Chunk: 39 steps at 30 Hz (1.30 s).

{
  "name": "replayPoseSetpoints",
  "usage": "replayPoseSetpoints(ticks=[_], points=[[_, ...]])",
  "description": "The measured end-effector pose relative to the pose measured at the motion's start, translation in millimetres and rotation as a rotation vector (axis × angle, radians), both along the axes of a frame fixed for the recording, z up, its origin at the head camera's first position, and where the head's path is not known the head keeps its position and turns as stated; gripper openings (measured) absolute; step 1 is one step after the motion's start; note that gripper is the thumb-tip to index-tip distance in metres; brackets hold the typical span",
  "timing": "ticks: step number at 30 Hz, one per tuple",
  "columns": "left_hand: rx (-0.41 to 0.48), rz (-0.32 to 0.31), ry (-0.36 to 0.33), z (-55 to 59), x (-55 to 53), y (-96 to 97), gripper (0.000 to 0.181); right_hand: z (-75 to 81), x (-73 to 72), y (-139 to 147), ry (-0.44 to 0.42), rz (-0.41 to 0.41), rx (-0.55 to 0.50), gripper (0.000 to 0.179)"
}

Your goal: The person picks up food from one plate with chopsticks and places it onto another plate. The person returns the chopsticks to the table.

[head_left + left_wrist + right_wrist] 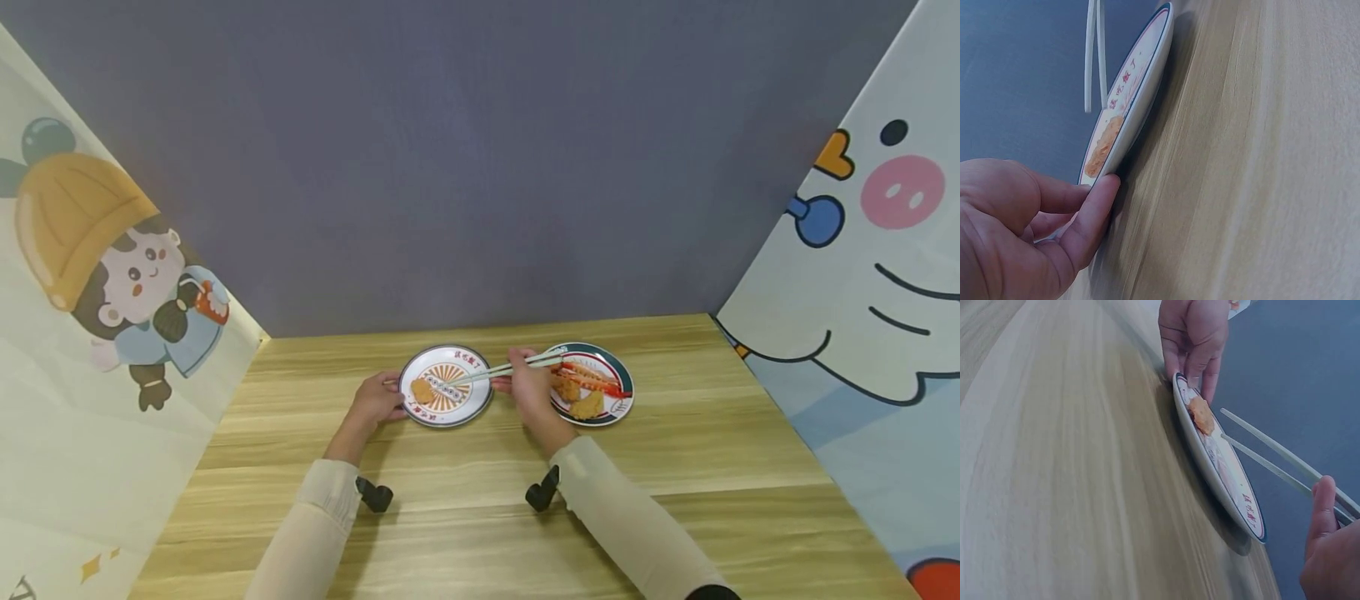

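Observation:
My left hand (377, 398) pinches the left edge of a white plate (468, 408) with red lettering and an orange sunburst. One golden fried piece (423, 390) lies on the plate's left part; in the right wrist view this fried piece (1201, 415) sits close to the left hand's fingers. A pair of pale chopsticks (480, 375) is held in my right hand (531, 385), their tips over the middle of the plate with nothing between them. Beside the right hand stands a second plate (619, 367) with a dark green rim, partly hidden by that hand.
On the second plate lie fried pieces (587, 406) and red-tailed shrimp-like sticks (596, 379). Both plates stand on a wood-grain table (480, 517). A grey wall (480, 167) rises behind, with cartoon-printed panels (67, 400) at both sides.

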<state>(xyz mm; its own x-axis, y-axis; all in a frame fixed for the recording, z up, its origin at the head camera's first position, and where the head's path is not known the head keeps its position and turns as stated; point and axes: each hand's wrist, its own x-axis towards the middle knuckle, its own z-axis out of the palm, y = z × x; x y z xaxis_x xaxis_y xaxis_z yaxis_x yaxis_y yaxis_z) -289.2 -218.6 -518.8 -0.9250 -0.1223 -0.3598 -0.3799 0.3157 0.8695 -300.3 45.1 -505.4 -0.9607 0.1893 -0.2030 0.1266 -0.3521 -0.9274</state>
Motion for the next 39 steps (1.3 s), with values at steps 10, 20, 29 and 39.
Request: replayPoseSetpoints(ticks=[10, 20, 29, 39], points=[[0.015, 0.013, -0.013, 1.7, 0.2, 0.1, 0.058, -5.9, -1.4, -18, -0.013, -0.027, 0.000, 0.025], [0.017, 0.012, -0.011, 1.6, 0.1, 1.3, 0.060, -4.1, 2.6, -34, 0.046, 0.000, 0.098, 0.031], [0.021, 0.011, -0.010, 1.0, 1.2, 1.4, 0.058, -5.1, 3.0, -41, 0.035, -0.017, 0.099, 0.030], [0.008, 0.010, -0.006, 1.8, 0.4, 1.2, 0.058, -1.5, 8.7, -51, 0.057, 0.009, 0.153, 0.033]])
